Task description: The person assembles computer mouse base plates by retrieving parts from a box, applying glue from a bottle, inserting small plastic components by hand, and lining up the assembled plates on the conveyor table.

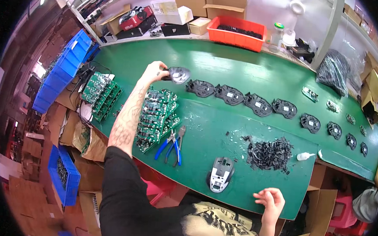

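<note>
Currently, left hand (156, 72) pinches one dark plastic mouse base plate (179, 75) by its left end, at the left of a row of similar base plates (229, 94). Right hand (271, 202): fingers loosely curled, partly spread, near the front edge of the counter (185, 178).

Between the hands: blue-handled pliers (176, 149) beside stacked circuit boards (156, 116); grey-and-white mouse shell (222, 175) near the front edge; heap of small black strips (270, 153); white squeeze bottle (305, 156) to its right.

Containers: red bin (237, 31) at the back holds black parts; green-lidded clear jar (276, 37) beside it, contents too small to tell. Tall blue bin (63, 69) left of a second board stack (99, 93); lower blue bin (64, 175) with small dark parts. Open cardboard box (321, 221) below the right edge, dark contents unclear.

Room: bare strip behind the row; another between pliers and shell.

Materials: counter surface smooth, green, glossy; base plates rounded, ribbed; strips matte, short, jumbled; jar transparent.
</note>
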The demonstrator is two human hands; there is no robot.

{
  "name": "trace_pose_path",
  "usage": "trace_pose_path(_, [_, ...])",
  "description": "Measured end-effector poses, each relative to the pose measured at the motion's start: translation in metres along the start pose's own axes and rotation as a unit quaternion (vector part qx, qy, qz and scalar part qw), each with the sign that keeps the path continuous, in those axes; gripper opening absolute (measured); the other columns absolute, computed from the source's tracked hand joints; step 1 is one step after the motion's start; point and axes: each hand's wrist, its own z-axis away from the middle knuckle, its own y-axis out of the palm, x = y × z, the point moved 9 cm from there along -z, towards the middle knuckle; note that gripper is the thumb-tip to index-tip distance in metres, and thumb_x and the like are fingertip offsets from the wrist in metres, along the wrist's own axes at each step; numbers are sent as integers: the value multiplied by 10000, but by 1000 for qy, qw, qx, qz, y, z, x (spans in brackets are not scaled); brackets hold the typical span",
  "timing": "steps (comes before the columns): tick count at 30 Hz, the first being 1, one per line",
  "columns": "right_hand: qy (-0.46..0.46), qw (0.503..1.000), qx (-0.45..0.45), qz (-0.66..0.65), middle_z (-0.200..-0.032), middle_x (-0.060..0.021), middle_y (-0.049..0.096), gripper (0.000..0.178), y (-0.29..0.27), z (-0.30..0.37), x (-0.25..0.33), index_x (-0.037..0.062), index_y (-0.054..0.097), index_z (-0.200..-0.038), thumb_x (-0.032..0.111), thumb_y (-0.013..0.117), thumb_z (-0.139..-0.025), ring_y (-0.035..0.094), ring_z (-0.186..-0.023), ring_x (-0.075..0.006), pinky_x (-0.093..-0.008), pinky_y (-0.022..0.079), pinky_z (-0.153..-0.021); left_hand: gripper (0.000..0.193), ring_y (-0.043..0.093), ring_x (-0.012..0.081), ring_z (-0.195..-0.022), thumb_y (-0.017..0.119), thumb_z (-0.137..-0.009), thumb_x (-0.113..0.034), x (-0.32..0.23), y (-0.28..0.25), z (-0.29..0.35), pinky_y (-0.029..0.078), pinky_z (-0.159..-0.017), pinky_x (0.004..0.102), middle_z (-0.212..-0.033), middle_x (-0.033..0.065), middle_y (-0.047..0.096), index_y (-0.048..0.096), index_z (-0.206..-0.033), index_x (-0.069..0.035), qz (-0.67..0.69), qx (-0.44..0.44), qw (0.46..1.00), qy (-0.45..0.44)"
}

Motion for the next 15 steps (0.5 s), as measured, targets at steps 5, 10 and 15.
trace_pose_path(5, [17, 1000, -18, 9, -809, -121, 652, 109, -4, 12, -8, -14, 595, -954, 85, 548, -947, 698, -688, -244, -271, 559, -531, 373, 658, 301, -973, 787, -664, -250, 85, 37, -41, 514, -901, 376, -1014, 163, 693, 719, -984, -69, -138, -48, 989, 17])
trace_pose_path(10, [21, 999, -34, -2, -792, -113, 644, 105, 1, 16, -13, -11, 601, -945, 75, 541, -947, 691, -673, -234, -270, 550, -532, 360, 656, 287, -992, 788, -706, -229, 95, 53, -44, 511, -906, 364, -1046, 148, 691, 710, -1021, -75, -81, -3, 994, -78])
trace_pose_path(15, [17, 1000, 1, 21, -809, -122, 655, 118, 17, 8, -8, -25, 607, -949, 76, 546, -946, 692, -679, -230, -274, 556, -562, 420, 670, 202, -815, 795, -715, -195, 71, 68, -42, 539, -676, 316, -950, 114, 698, 680, -1097, -63, -27, 19, 998, -61])
